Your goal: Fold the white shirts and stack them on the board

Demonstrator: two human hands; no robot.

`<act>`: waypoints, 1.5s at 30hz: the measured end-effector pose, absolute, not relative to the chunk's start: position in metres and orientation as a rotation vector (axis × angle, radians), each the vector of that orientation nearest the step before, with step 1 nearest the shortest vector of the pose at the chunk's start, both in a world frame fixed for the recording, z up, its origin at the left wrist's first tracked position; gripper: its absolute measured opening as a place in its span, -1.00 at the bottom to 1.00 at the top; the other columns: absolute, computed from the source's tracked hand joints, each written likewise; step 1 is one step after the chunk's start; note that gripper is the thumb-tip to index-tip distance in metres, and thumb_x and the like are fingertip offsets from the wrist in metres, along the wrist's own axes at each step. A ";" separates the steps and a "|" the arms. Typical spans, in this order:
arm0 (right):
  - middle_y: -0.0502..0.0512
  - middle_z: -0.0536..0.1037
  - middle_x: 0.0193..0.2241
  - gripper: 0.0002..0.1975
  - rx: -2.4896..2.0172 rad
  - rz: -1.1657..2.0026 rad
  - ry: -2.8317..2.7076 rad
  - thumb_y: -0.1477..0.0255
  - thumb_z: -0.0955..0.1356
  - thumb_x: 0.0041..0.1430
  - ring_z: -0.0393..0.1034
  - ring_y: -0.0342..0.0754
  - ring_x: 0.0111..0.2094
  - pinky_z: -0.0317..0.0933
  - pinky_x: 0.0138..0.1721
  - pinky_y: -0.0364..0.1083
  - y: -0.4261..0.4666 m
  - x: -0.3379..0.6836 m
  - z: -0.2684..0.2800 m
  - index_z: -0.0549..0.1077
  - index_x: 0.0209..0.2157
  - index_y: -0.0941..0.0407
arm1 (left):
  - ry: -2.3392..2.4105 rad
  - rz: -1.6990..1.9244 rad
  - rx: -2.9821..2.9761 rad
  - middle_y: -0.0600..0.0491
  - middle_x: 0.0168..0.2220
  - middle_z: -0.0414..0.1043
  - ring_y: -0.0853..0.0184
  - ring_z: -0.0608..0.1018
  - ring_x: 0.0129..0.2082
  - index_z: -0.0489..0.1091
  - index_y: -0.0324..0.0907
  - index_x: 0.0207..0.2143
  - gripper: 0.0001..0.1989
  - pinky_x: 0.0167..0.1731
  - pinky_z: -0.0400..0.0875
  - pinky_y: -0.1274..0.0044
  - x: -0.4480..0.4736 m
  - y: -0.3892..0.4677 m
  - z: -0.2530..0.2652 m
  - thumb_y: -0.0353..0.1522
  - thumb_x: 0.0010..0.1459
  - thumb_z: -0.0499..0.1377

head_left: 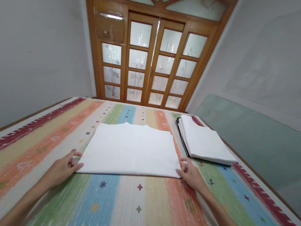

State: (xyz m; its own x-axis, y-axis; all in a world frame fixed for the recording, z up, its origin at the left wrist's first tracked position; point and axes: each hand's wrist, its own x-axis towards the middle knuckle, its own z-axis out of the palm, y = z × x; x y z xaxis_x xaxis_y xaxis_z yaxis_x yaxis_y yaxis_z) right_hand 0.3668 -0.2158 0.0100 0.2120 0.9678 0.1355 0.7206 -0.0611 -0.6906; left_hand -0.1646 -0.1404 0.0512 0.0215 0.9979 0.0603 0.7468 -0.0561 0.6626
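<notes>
A folded white garment point(131, 150) lies flat on the striped cloth, its long straight edge towards me and two small peaks along its far edge. At its near left corner is my left hand point(65, 166), thumb and index finger apart with the tips at the garment's side edge. My right hand point(191, 174) is at the near right corner, also with thumb and index finger apart and touching the edge. No finger visibly wraps around the fabric, though the undersides of both hands are hidden.
A stack of folded white garments point(204, 139), with dark fabric at its bottom, lies to the right. Coloured stripes run along the cloth point(129, 201) covering the surface. A pale green panel point(252, 128) rises along the right side. Wooden glass-paned doors point(151, 55) stand at the far end.
</notes>
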 end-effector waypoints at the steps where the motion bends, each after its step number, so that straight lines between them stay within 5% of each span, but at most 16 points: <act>1: -0.08 0.41 -0.53 -0.61 -1.872 0.371 -1.609 0.37 0.37 -0.05 0.37 -0.03 -0.43 0.23 -0.32 -0.08 -0.215 0.365 0.011 0.31 -0.12 0.07 | 1.822 0.729 1.910 0.11 -0.56 0.40 0.13 0.55 -0.38 0.35 -0.08 -0.28 -0.58 -0.28 0.39 0.44 -0.164 -0.138 0.052 -0.06 -0.20 0.20; 5: 0.21 0.46 -0.11 -0.65 -1.747 0.019 -1.795 0.42 0.32 0.05 0.30 0.16 0.01 0.17 0.05 0.10 -0.199 0.334 0.022 0.36 -0.07 0.10 | 1.832 0.837 2.163 -0.09 -0.14 0.49 0.02 0.47 -0.04 0.40 -0.12 -0.20 -0.62 0.05 0.29 0.31 -0.135 -0.124 0.057 -0.14 -0.07 0.17; 12: 0.28 0.12 0.29 -0.45 -1.366 0.013 -2.117 0.26 0.18 0.32 -0.11 0.17 0.32 -0.05 0.26 0.22 -0.152 0.220 0.017 0.13 0.27 0.17 | 1.243 0.692 2.587 -0.15 0.24 0.23 0.08 0.17 0.29 0.33 -0.23 0.11 -0.53 0.24 0.07 0.25 0.003 -0.116 0.032 -0.20 0.23 -0.01; 17: 0.24 0.12 0.29 -0.44 -1.411 0.008 -2.331 0.25 0.06 0.39 -0.09 0.09 0.33 -0.06 0.27 0.16 -0.146 0.207 0.000 0.08 0.31 0.21 | 1.213 0.405 2.787 -0.07 0.32 0.09 0.16 0.08 0.33 0.10 -0.17 0.29 -0.47 0.26 0.00 0.22 0.028 -0.111 0.009 -0.25 0.31 -0.14; 21: 0.20 0.10 0.30 -0.43 -1.640 -0.045 -2.273 0.15 0.08 0.37 -0.10 0.10 0.33 -0.14 0.29 0.19 -0.153 0.258 -0.008 0.16 0.28 0.14 | 1.453 0.320 2.744 -0.04 0.32 0.06 0.15 0.08 0.33 0.10 -0.13 0.29 -0.43 0.26 -0.01 0.22 -0.018 -0.094 0.010 -0.12 0.32 -0.17; 27: 0.32 0.07 0.30 -0.32 -1.941 -0.113 -2.090 0.10 0.02 0.35 -0.08 0.12 0.32 -0.18 0.29 0.18 -0.165 0.326 -0.021 0.10 0.30 0.28 | 1.803 0.304 2.626 -0.12 0.30 0.10 0.13 0.11 0.32 0.16 -0.25 0.26 -0.41 0.25 0.03 0.21 -0.101 -0.079 0.013 -0.14 0.31 -0.18; 32: 0.44 0.09 0.28 -0.34 -2.008 -0.155 -2.071 0.16 0.06 0.34 -0.13 0.23 0.33 -0.33 0.29 0.27 -0.156 0.318 -0.019 0.17 0.25 0.37 | 1.981 0.220 2.573 -0.23 0.28 0.12 -0.05 0.10 0.31 0.20 -0.35 0.23 -0.42 0.22 -0.11 -0.02 -0.099 -0.091 0.014 -0.20 0.29 -0.15; 39: 0.31 -0.03 0.33 -0.37 -1.712 0.258 -2.251 0.19 0.05 0.36 -0.24 0.20 0.35 -0.24 0.29 0.19 -0.076 0.239 0.008 0.10 0.30 0.27 | 1.147 0.239 2.790 -0.10 0.34 0.00 0.11 0.01 0.35 0.04 -0.20 0.31 -0.43 0.27 -0.07 0.13 0.000 -0.134 0.023 -0.17 0.34 -0.19; 45: 0.33 -0.01 0.32 -0.39 -1.578 0.268 -2.193 0.25 0.14 0.32 -0.22 0.13 0.35 -0.27 0.30 0.15 0.011 0.186 0.021 0.09 0.30 0.28 | 0.950 0.348 2.826 -0.04 0.31 0.10 0.18 0.06 0.34 0.13 -0.12 0.27 -0.51 0.29 -0.06 0.19 0.038 -0.143 0.020 -0.22 0.35 -0.18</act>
State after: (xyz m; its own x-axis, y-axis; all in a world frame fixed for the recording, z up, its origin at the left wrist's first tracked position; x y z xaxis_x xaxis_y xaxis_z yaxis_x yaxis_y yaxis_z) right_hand 0.1862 0.0115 0.0207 -0.2652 0.9377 0.2246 0.8559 0.3362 -0.3930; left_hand 0.0376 -0.1435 0.0204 0.7739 0.6093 0.1729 0.5769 -0.7908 0.2047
